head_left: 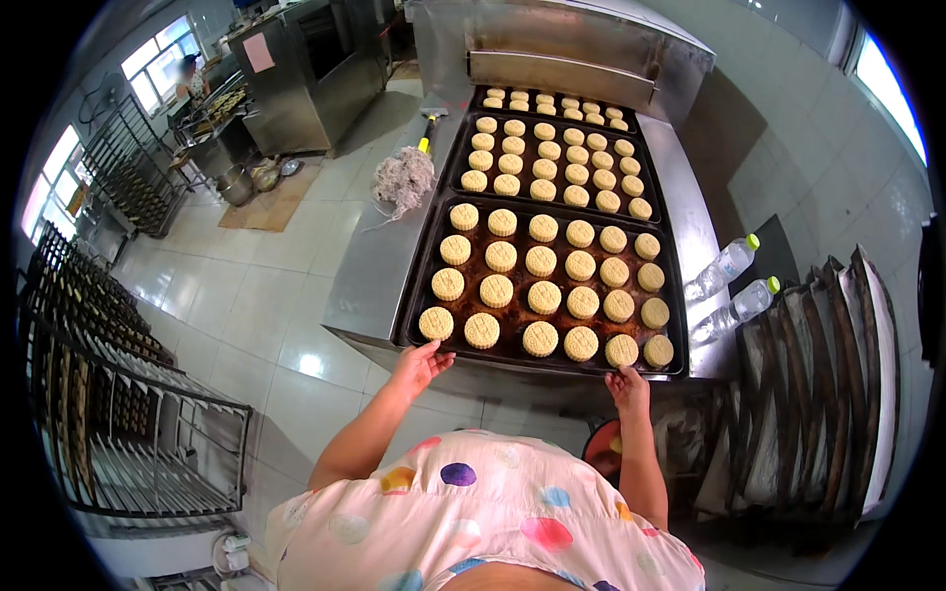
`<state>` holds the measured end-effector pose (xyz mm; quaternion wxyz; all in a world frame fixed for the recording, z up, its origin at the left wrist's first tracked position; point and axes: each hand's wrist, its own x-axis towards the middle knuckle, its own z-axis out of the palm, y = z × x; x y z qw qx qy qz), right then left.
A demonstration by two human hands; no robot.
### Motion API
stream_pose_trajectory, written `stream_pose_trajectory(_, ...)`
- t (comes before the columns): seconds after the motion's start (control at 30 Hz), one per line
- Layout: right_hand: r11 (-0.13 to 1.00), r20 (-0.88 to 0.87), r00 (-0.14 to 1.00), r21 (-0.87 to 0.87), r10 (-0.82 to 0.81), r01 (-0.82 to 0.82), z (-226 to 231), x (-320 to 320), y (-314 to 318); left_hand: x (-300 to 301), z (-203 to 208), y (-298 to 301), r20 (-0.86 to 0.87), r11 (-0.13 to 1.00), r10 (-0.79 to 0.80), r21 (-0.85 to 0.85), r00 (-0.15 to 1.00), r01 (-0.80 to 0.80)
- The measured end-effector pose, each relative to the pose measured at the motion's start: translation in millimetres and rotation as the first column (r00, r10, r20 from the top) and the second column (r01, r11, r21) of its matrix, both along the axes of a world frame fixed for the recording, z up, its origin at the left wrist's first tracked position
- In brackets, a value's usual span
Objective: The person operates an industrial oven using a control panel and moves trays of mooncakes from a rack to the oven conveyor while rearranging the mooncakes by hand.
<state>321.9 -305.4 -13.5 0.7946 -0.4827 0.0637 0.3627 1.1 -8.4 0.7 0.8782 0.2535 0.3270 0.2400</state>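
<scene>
A dark baking tray lies on the metal surface before me, holding rows of round, pale yellow pastries with patterned tops. My left hand is at the tray's near left corner, fingers curved against its rim. At the near right part of the same rim, my right hand grips with the thumb at the edge and the other fingers curled below. Beyond it lie a second tray of similar pastries and a third tray, partly inside the metal machine's opening.
A mop-like tool with grey strands and a yellow handle lies left of the trays. Two clear bottles with green caps lie at the right. Dark trays stand on edge there. Racks fill the left; another person is far back.
</scene>
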Motion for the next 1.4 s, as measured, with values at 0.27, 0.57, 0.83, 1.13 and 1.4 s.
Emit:
stream_pose_trajectory(0.27,0.999,-0.021,1.000,0.045,-0.010,0.011,1.0,4.7,0.0,1.9,-2.6,9.0,0.042,1.000,-0.023,-0.008,0.999,0.023)
stream_pose_trajectory(0.57,0.992,-0.051,0.996,0.105,-0.069,0.074,-5.4,15.2,16.0,13.2,-1.9,21.0,0.031,0.965,-0.260,-0.018,0.965,0.260)
stream_pose_trajectory(0.83,0.953,0.076,0.950,0.028,-0.303,0.301,-33.2,-84.9,-13.1,40.2,-22.9,3.4,0.057,0.805,-0.591,-0.022,0.805,0.593)
stream_pose_trajectory(1.13,0.475,0.261,0.602,-0.414,-0.755,0.776,-66.5,-298.6,-341.5,111.5,-35.7,-159.7,0.005,0.458,-0.889,0.040,0.458,0.888)
stream_pose_trajectory(1.4,-0.337,0.599,-0.097,-0.303,-0.795,0.892,13.6,-428.4,-709.1,80.2,-84.3,-385.2,-0.258,0.240,-0.938,-0.002,0.231,0.971)
